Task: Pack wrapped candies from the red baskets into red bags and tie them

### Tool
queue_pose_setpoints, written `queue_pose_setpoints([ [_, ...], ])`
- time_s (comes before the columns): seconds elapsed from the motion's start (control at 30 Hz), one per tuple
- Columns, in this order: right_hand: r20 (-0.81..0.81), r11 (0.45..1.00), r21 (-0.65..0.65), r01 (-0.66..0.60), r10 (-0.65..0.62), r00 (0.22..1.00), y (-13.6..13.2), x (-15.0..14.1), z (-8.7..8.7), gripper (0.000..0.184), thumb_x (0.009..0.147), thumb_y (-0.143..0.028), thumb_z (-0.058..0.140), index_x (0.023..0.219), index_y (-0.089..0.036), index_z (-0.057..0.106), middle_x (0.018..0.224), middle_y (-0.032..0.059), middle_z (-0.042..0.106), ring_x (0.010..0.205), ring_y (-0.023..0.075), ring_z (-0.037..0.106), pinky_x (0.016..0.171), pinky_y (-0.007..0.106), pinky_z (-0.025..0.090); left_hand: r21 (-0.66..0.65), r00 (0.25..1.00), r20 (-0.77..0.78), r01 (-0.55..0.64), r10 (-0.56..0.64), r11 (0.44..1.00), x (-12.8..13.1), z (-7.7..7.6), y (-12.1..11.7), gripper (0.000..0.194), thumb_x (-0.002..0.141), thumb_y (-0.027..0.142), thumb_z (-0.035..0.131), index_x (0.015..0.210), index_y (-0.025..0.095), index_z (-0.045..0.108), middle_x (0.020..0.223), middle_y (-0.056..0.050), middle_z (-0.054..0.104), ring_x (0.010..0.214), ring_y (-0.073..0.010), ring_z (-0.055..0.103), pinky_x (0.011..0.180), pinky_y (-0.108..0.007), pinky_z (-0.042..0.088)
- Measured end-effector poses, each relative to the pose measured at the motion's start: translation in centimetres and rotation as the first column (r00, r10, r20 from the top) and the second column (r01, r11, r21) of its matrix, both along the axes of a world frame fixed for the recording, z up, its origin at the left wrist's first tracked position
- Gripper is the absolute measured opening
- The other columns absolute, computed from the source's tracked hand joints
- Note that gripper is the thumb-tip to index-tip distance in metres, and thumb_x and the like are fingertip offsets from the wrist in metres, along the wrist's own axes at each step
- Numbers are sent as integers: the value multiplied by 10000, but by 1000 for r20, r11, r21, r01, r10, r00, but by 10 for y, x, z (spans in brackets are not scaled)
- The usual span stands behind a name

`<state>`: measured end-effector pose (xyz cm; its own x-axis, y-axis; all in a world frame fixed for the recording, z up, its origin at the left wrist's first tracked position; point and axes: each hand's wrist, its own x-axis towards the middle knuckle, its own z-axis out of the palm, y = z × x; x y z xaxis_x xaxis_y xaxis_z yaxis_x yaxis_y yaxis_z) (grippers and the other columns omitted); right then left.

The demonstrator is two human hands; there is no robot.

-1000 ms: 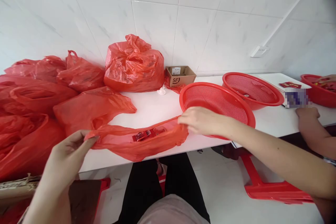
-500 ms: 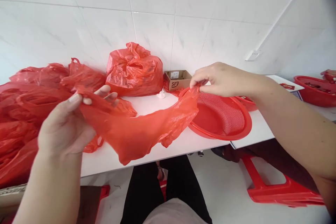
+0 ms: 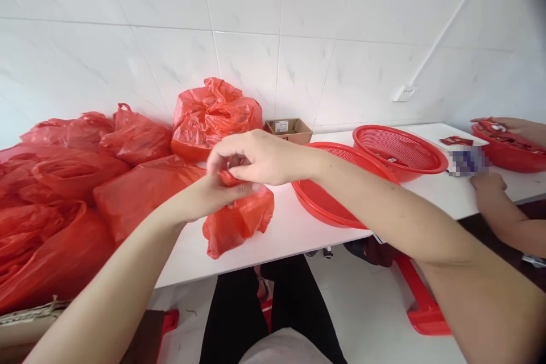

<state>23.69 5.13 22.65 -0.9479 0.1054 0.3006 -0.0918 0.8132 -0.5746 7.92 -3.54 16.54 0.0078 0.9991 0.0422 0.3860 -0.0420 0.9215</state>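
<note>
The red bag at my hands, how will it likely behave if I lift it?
The red bag is probably floppy, since its thin-looking plastic sags in creases below the right hand. Its glossy surface may make it slightly slippery. It's likely light, being small and crumpled, though its contents are hidden.

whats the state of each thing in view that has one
Held red plastic bag, bunched at left hand and right hand
Large red plastic bag, bulging, top crumpled
Cardboard box, upright, open-topped
Near perforated red basket, upright, partly hidden
Far perforated red basket, upright, small items inside
</note>
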Motion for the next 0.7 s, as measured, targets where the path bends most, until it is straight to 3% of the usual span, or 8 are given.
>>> queue_pose_setpoints([
  [0.13, -282, 952, -213, 221, -276, 919, -5, -4, -48, 394, 890, -269, 617, 1275, -274, 535, 1335, 23, 560, 1230, 173, 519, 1009, 344, 466, -75, 926, 267, -256, 266, 964, -1, -7, 9, 248, 820, 433, 646, 822, 185, 655, 705, -4, 615, 601, -118, 577, 534, -215, 494],
  [0.23, -129, 856, -367, 365, -435, 891, -8, 10, -113, 832, 720, -370, 804, 1440, -306, 392, 1455, 68, 468, 1306, 257, 467, 1034, 407, 441, -88, 852, 422, -302, 310, 949, -6, -7, 6, 345, 817, 515, 643, 780, 173, 614, 608, 12, 549, 501, -91, 500, 467, -194, 424],
  [0.27, -26, 830, -385, 404, -447, 894, -9, 17, -136, 859, 710, -340, 807, 1457, -289, 384, 1395, 87, 531, 1239, 272, 526, 997, 417, 462, -82, 860, 420, -284, 291, 955, -9, -6, 4, 356, 819, 530, 637, 786, 176, 617, 582, 23, 519, 476, -80, 462, 449, -185, 397],
  [0.33, 235, 765, -408, 498, -440, 867, -8, 30, -175, 459, 864, -275, 618, 1316, -216, 570, 1122, 92, 688, 1018, 266, 643, 886, 427, 506, -67, 906, 333, -253, 260, 965, -16, -4, -1, 362, 834, 550, 612, 833, 191, 648, 566, 42, 470, 455, -61, 390, 440, -170, 367],
  [0.4, 329, 739, -433, 516, -404, 854, -4, 44, -195, 321, 930, -235, 463, 1164, -185, 677, 953, 77, 721, 887, 249, 672, 810, 418, 527, -63, 940, 224, -248, 256, 967, -23, -4, -4, 374, 846, 569, 587, 892, 209, 676, 591, 46, 456, 471, -58, 362, 462, -163, 380],
  [0.47, 308, 753, -461, 470, -362, 880, 1, 55, -194, 342, 929, -216, 456, 1194, -219, 672, 1024, 62, 722, 953, 241, 668, 849, 418, 528, -68, 947, 200, -242, 251, 968, -28, -7, -6, 392, 855, 582, 566, 919, 213, 684, 606, 45, 453, 484, -61, 351, 475, -166, 384],
  [0.6, 59, 795, -530, 294, -311, 949, 1, 55, -155, 527, 885, -243, 599, 1401, -291, 498, 1420, 64, 535, 1278, 226, 520, 1074, 444, 413, -101, 962, 228, -131, 152, 986, -21, -16, -5, 428, 868, 598, 531, 896, 198, 680, 592, 40, 444, 490, -73, 337, 462, -179, 338],
  [0.7, -165, 762, -622, 180, -353, 921, -4, 34, -128, 460, 926, -315, 581, 1376, -275, 494, 1323, 75, 595, 1211, 188, 567, 1060, 421, 425, -124, 984, 171, -19, 40, 992, -8, -20, -4, 440, 875, 613, 513, 851, 199, 660, 644, 28, 492, 548, -86, 402, 508, -182, 374],
])
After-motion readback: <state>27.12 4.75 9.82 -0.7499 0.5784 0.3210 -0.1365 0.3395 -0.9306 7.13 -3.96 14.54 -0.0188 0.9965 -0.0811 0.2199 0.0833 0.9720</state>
